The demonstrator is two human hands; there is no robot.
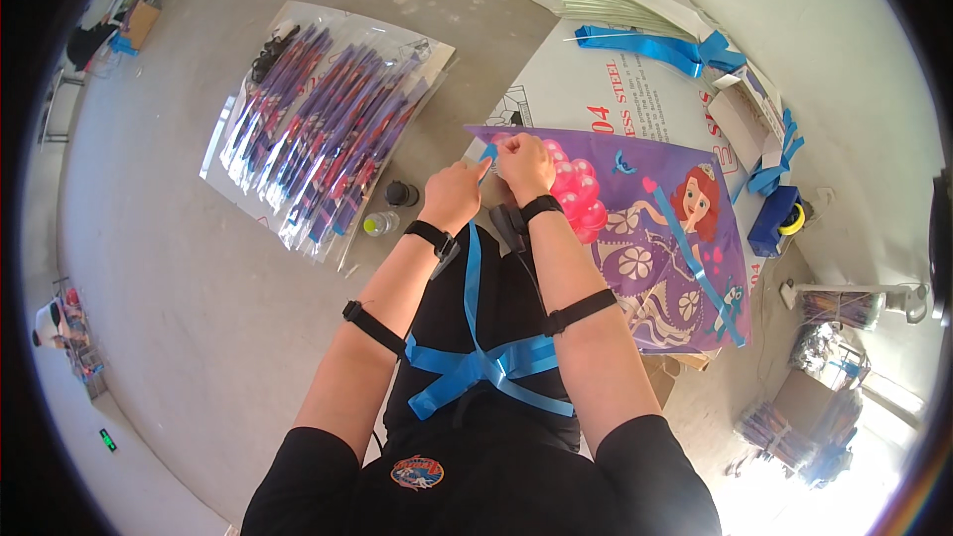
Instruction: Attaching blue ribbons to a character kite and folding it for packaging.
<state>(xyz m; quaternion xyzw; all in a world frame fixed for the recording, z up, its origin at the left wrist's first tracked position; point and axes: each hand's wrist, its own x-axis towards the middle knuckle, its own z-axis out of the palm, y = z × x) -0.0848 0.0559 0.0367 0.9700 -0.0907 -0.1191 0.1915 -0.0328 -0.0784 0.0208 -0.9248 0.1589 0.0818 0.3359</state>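
A purple printed sheet [635, 164] with a cartoon princess and pink balloons lies in front of me to the right, its pointed corner at the far left. At that corner a short piece of blue ribbon [489, 152] shows between my hands. My left hand [455, 194] is closed, its fingertips pinching at this ribbon. Close beside it, my right hand [526, 164] is closed over the sheet's edge; what its fingertips grip is hidden. A long blue ribbon [473, 278] runs from near my hands to several ribbon strips [481, 367] across my lap.
Bagged purple printed items [323, 129] lie in rows on a board at left. A clear bottle [380, 224] and a black cup [401, 194] stand beside it. Thin rods [635, 8], blue ribbon bundles [645, 45] and a blue tape dispenser [774, 221] are along the right wall.
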